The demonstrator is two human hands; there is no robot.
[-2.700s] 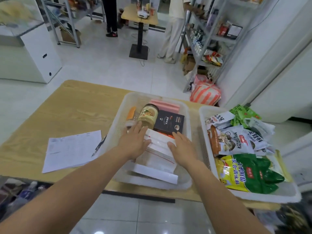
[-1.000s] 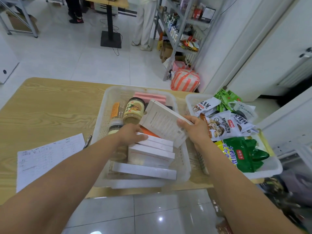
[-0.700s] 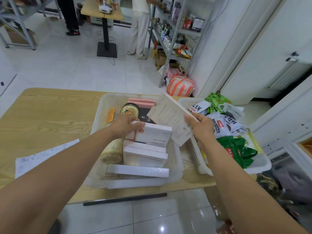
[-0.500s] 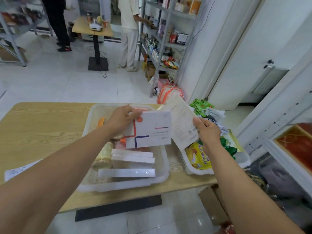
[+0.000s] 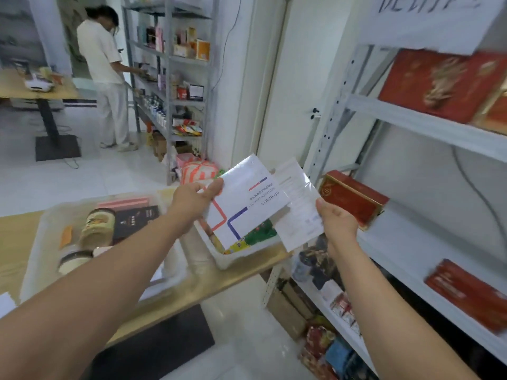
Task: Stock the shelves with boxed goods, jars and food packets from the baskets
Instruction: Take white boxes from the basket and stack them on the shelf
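My left hand [image 5: 193,205] grips a flat white box with red and blue lines [image 5: 247,201] by its left edge. My right hand [image 5: 336,223] grips a second white box [image 5: 297,212] by its lower right corner, partly behind the first. Both boxes are raised in front of the white metal shelf [image 5: 428,126] on the right, left of a red box [image 5: 354,198] lying on it. Below left, the clear basket [image 5: 46,226] on the wooden table [image 5: 16,234] holds jars [image 5: 97,226] and a dark box [image 5: 135,222]. The packet basket [image 5: 233,260] shows under the boxes.
Red gift boxes [image 5: 439,80] fill the upper shelf level and another red box [image 5: 466,292] lies lower. Packets and cartons [image 5: 326,335] crowd the bottom levels. A person in white [image 5: 105,75] stands at a far grey rack [image 5: 175,64]; a striped bag [image 5: 197,172] sits on the floor.
Both hands lifted a white box each out of the basket and carried them up and right, and my view swung from the table to the shelf.
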